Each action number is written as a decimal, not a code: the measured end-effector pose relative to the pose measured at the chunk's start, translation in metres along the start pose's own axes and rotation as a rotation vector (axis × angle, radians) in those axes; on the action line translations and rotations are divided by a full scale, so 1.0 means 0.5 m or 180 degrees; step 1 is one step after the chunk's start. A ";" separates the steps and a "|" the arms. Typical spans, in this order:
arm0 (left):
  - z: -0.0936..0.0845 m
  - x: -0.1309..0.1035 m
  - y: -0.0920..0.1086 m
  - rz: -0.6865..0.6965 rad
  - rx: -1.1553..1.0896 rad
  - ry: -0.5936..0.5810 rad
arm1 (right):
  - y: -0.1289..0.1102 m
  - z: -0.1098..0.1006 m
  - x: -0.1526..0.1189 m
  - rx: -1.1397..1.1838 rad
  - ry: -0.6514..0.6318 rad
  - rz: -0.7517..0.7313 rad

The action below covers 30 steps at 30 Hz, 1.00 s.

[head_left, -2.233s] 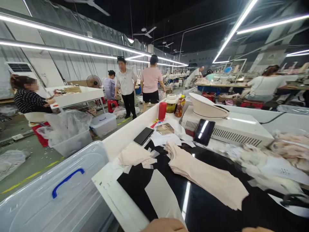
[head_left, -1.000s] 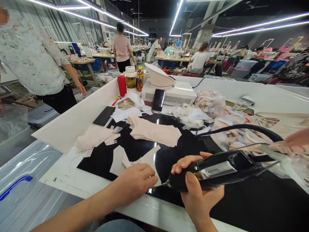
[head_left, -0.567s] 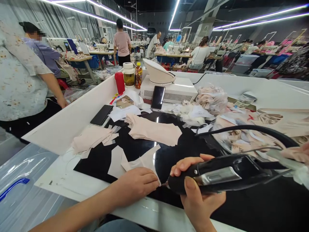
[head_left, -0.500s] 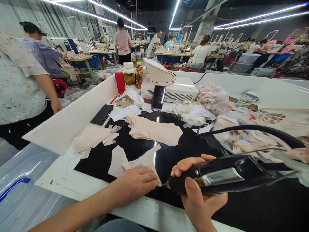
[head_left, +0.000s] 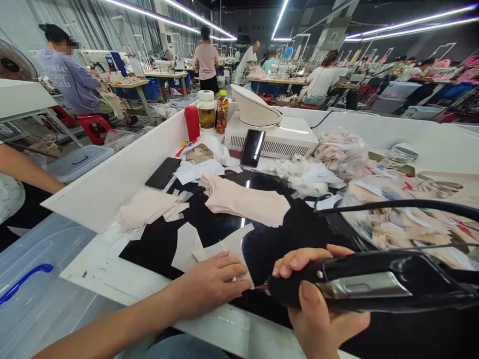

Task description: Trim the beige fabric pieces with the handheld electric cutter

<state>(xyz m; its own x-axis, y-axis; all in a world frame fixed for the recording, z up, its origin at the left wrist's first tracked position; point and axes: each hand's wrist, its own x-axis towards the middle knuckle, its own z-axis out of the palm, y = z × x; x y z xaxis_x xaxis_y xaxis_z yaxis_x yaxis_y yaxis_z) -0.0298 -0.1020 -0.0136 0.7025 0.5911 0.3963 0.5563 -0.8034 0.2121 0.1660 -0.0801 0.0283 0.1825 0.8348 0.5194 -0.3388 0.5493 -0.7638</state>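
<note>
My left hand [head_left: 214, 281] lies flat, fingers stretched out, on pale cut fabric pieces [head_left: 235, 243] on the black work surface. Its fingertips rest at the right corner of the cloth. My right hand [head_left: 318, 304] is wrapped round a black corded handheld tool [head_left: 368, 281] with a silver side panel. The tool's thin metal tip points left and meets, or nearly meets, the fabric corner beside my left fingertips; exact contact is too small to tell. Beyond my hands lies a stack of pale pink fabric pieces [head_left: 245, 199], with another pile [head_left: 147, 209] to its left.
Bags of fabric pieces [head_left: 407, 214] lie at the right, under the tool's cable [head_left: 411, 203]. A phone [head_left: 253, 148] leans against a white machine [head_left: 275, 134] at the back. A red cup [head_left: 192, 123] and bottles stand beside it. A low white wall [head_left: 112, 184] edges the left side.
My view has shifted slightly, so the table sits a little further right. The person at the left has bent down, mostly out of view. My hands keep nearly the same pose at the fabric corner.
</note>
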 end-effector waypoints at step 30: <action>0.039 -0.015 0.007 -0.0301 0.0085 0.0210 | 0.020 0.035 0.055 -0.0046 0.0312 -0.0163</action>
<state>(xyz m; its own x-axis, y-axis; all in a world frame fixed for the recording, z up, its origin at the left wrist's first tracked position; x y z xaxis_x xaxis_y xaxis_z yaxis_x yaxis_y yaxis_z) -0.0244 -0.1078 -0.0330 0.6160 0.6575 0.4338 0.6311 -0.7415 0.2278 0.1516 -0.0524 0.0418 0.2890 0.8048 0.5184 -0.3135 0.5912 -0.7431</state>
